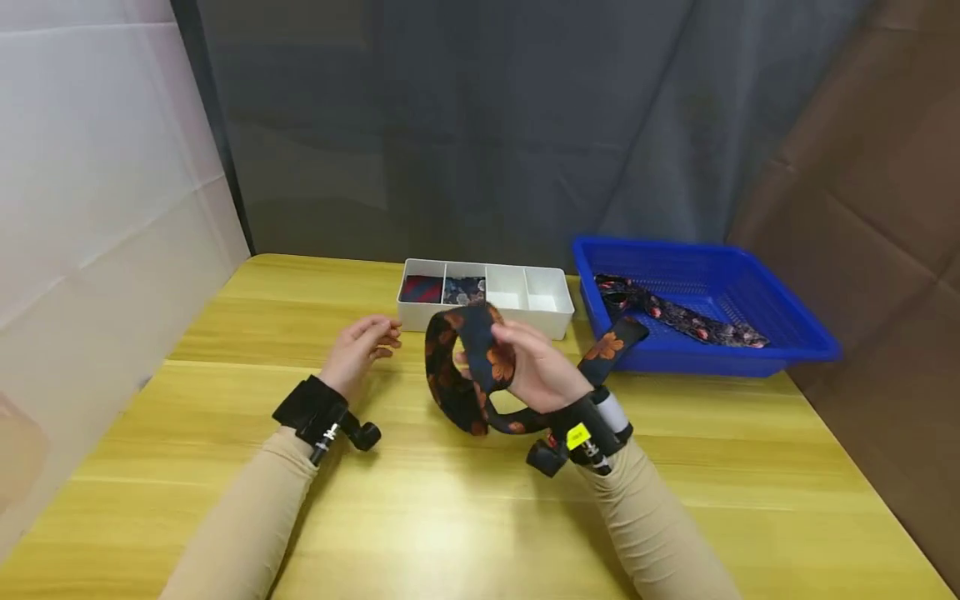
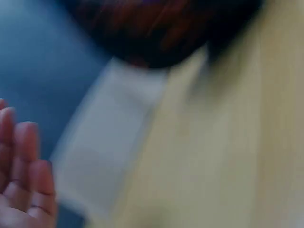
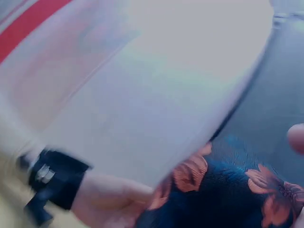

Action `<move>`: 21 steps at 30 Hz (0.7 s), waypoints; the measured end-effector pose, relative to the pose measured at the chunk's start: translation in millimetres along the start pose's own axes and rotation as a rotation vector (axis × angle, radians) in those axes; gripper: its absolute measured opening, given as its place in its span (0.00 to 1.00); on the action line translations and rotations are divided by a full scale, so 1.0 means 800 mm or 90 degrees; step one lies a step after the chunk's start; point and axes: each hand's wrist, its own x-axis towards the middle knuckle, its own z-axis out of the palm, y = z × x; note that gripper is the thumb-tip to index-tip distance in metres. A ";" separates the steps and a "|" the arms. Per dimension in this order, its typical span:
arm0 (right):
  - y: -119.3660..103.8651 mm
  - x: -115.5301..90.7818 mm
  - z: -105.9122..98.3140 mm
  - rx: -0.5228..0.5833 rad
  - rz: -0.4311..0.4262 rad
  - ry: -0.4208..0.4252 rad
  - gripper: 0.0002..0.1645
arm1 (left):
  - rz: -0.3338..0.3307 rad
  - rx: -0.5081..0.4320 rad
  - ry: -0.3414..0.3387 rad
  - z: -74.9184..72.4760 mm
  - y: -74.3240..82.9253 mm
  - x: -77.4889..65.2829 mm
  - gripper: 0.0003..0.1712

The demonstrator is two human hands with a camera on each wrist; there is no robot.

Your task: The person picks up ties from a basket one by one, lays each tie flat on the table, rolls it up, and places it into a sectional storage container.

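Note:
My right hand (image 1: 543,371) grips a dark navy necktie (image 1: 476,342) with orange flowers. The tie curves in a wide loop to the left of the hand, and one end sticks out to the right past the wrist. In the right wrist view the necktie (image 3: 223,194) fills the lower right. To the left of the loop, my left hand (image 1: 360,350) is held apart from it, holding nothing. Its fingers (image 2: 26,142) look relaxed in the left wrist view, where the dark tie blurs across the top.
Behind the hands stands a white divided box (image 1: 487,317); its two left compartments hold a red-and-navy striped folded cloth (image 1: 422,289) and a floral one (image 1: 465,290). At right, a blue plastic basket (image 1: 705,358) contains a dark floral necktie (image 1: 697,323). Both rest on a wooden table (image 1: 420,517).

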 end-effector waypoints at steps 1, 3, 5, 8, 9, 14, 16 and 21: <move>-0.006 -0.005 -0.002 0.045 -0.017 -0.003 0.18 | 0.025 0.011 -0.021 0.017 0.008 -0.004 0.17; -0.016 -0.015 -0.003 0.116 -0.047 -0.010 0.22 | 0.083 0.029 -0.073 0.050 0.021 -0.014 0.23; -0.021 -0.020 -0.001 0.165 -0.073 -0.014 0.28 | 0.119 0.045 -0.139 0.078 0.028 -0.026 0.30; -0.024 -0.022 0.009 0.200 -0.116 -0.011 0.33 | 0.104 0.048 -0.228 0.108 0.030 -0.041 0.42; -0.024 -0.022 0.012 0.201 -0.127 -0.004 0.32 | 0.084 0.043 -0.246 0.115 0.029 -0.045 0.45; -0.026 -0.022 0.025 0.208 -0.118 0.059 0.16 | 0.029 -0.032 -0.249 0.136 0.027 -0.063 0.39; -0.026 -0.024 0.029 0.220 -0.084 0.060 0.15 | 0.038 -0.044 -0.237 0.141 0.029 -0.069 0.33; -0.026 -0.030 0.036 0.226 -0.106 0.029 0.27 | 0.060 0.033 -0.219 0.147 0.029 -0.070 0.19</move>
